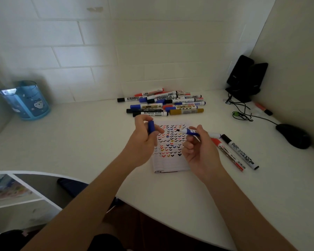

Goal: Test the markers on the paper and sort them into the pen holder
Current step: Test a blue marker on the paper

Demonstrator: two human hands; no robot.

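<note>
My left hand [143,140] grips a blue marker cap [151,126] above the paper. An uncapped blue marker [189,131] is held in my right hand [199,151], its dark tip pointing left toward the cap, a short gap between them. Below both hands lies the white paper [170,165], covered with several rows of red, blue and black check marks. A pile of several markers [163,104] lies behind the paper near the wall. A red marker [228,153] and a black marker [240,153] lie right of the paper. The blue pen holder [25,100] stands at far left.
A black computer mouse [294,135] with its cable sits at the right. Two black speakers [246,77] stand in the back right corner, an orange highlighter [263,108] beside them. The white desk [80,142] has a curved front edge; a shelf shows below at left.
</note>
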